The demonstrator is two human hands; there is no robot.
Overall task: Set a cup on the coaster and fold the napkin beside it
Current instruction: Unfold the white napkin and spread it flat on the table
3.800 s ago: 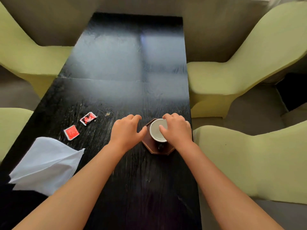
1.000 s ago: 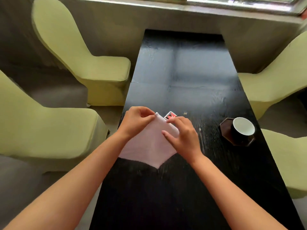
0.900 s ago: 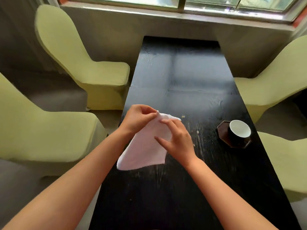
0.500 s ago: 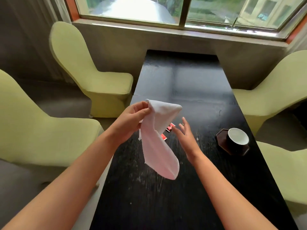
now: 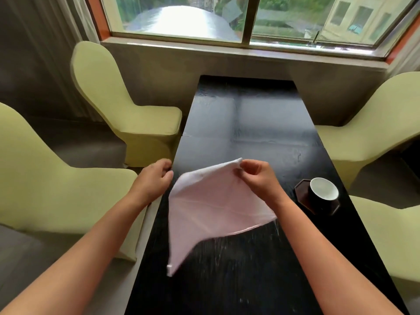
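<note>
A pale, thin cloth napkin (image 5: 213, 208) is held up above the long black wooden table (image 5: 261, 123), spread between the two hands, its lower corner hanging toward the table near the front edge. Its upper right corner is pinched between thumb and curled fingers of the right hand (image 5: 256, 176). The left hand (image 5: 154, 178) is seen at the napkin's upper left edge with its fingers curled inward; whether cloth is actually caught in them cannot be told, since the edge there is blurred. The white-lined dark cup (image 5: 322, 192) is already set on the dark octagonal coaster (image 5: 302, 192) at the table's right edge, well apart from the napkin.

The napkin is judged to be light, limp and easily creased; no shape will be kept unless it is laid flat. It is best taken by two neighbouring corners, so that one edge is drawn taut and the rest hangs straight. A faint crease across the middle could be used as a fold line. The cup is likely fragile and should not be brushed.
</note>
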